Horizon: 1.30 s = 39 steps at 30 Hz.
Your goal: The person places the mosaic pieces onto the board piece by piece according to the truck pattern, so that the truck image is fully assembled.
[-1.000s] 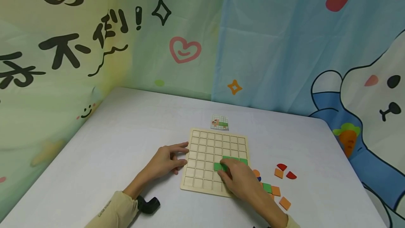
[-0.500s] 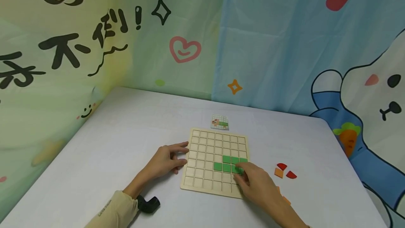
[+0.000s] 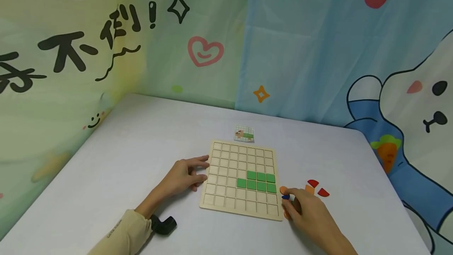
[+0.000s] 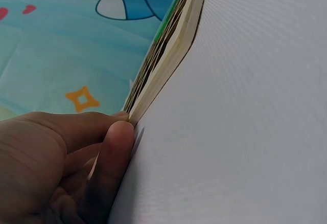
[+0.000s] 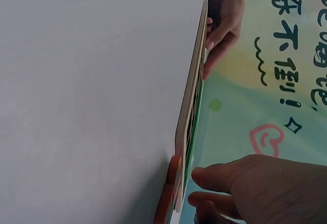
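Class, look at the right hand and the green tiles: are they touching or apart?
Apart. The head view shows it: the right hand is beyond the wooden board's right edge, with bare border separating it from the green tiles.

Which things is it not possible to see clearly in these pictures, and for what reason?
Head view: card, its print too small.
Head view: orange piece near the red pieces, partly covered by the right hand.
Head view: blue piece, too small to tell whether the fingers hold it.
Left wrist view: board, cut off by the upper edge.
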{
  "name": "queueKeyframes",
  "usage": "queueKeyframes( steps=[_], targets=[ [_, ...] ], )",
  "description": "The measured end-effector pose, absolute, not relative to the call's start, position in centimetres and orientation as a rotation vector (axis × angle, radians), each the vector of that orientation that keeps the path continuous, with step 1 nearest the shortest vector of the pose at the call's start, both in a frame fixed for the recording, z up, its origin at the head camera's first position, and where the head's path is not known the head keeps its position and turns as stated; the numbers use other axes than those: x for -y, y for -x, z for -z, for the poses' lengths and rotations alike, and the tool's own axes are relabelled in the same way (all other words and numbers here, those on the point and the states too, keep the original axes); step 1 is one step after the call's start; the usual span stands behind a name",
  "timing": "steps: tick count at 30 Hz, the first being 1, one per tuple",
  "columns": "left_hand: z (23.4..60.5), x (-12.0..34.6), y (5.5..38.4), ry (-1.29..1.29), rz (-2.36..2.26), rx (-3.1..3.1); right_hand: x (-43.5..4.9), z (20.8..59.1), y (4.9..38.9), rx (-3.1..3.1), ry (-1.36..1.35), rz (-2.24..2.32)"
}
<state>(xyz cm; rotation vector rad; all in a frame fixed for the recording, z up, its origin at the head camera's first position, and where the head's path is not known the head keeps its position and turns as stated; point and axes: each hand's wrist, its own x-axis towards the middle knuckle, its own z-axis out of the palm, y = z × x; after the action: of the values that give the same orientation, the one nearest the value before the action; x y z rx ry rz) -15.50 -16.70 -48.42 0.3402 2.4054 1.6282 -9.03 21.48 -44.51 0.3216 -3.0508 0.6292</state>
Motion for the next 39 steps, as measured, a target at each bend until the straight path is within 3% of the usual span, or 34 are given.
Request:
queueKeyframes(
  steps=[23,39],
  targets=[
    [48.4,16.7,15.5,-0.349,-1.622,-2.412,-23.6,44.9,9.3,3.293,-0.087,-0.587],
    [48.2,16.7,15.3,-0.329,-1.623,-2.407,-24.0,44.9,9.4,3.323,-0.114,-0.534]
  ],
)
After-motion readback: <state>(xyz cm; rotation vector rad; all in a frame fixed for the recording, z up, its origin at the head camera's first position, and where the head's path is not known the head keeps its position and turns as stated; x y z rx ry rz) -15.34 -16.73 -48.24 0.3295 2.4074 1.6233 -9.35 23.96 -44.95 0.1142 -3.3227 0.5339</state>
